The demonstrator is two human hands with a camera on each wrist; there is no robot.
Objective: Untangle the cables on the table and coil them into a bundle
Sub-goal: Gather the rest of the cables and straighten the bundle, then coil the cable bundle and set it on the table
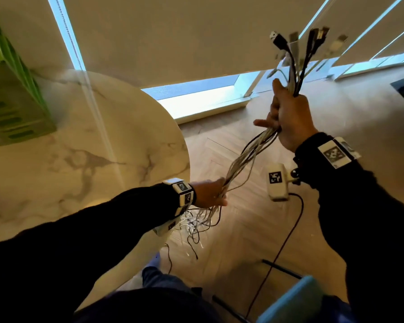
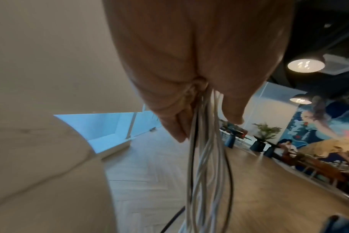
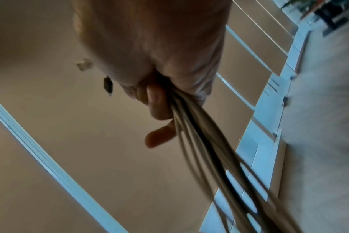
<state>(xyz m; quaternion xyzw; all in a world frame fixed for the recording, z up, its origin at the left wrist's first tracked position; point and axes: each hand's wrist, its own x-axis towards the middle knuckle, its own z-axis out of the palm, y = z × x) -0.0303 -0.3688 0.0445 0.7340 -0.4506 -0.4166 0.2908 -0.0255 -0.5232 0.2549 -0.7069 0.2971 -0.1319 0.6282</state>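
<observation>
A bundle of white and black cables [image 1: 245,157] stretches between my two hands, off the table's right edge and above the floor. High on the right, my right hand [image 1: 287,117] grips the bundle just below its plug ends [image 1: 296,47], which fan upward. My left hand [image 1: 210,193] holds the same cables lower down, beside the table edge. Below it the loose tails [image 1: 198,226] hang in a tangle toward the floor. The left wrist view shows fingers [image 2: 177,126] closed around the cables [image 2: 207,165]. The right wrist view shows fingers [image 3: 155,102] wrapped round the cables [image 3: 207,146].
A round marble table [image 1: 91,148] fills the left, with a green box [image 1: 9,94] at its far left. A thin black cord [image 1: 282,248] trails over the wooden floor [image 1: 243,229]. A blue chair corner [image 1: 292,301] sits at bottom right. Windows with blinds stand behind.
</observation>
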